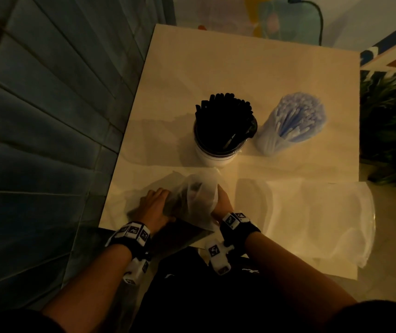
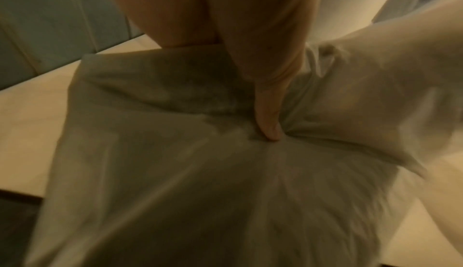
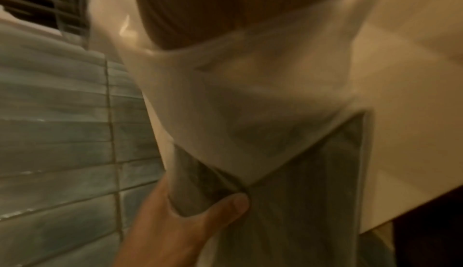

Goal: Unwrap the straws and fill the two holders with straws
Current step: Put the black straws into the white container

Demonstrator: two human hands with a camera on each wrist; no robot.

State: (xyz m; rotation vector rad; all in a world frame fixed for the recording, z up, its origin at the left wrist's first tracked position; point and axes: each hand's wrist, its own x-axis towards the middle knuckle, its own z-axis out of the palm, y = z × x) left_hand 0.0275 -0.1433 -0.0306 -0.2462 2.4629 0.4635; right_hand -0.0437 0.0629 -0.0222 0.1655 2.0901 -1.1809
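At the table's (image 1: 252, 75) near edge, both hands (image 1: 153, 205) (image 1: 223, 200) grip the plastic wrapper (image 1: 199, 195); far half open.

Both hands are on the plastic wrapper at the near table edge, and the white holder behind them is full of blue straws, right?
Not quite: the white holder is full of black straws, as the head view shows. Left hand and right hand do grip the plastic wrapper.
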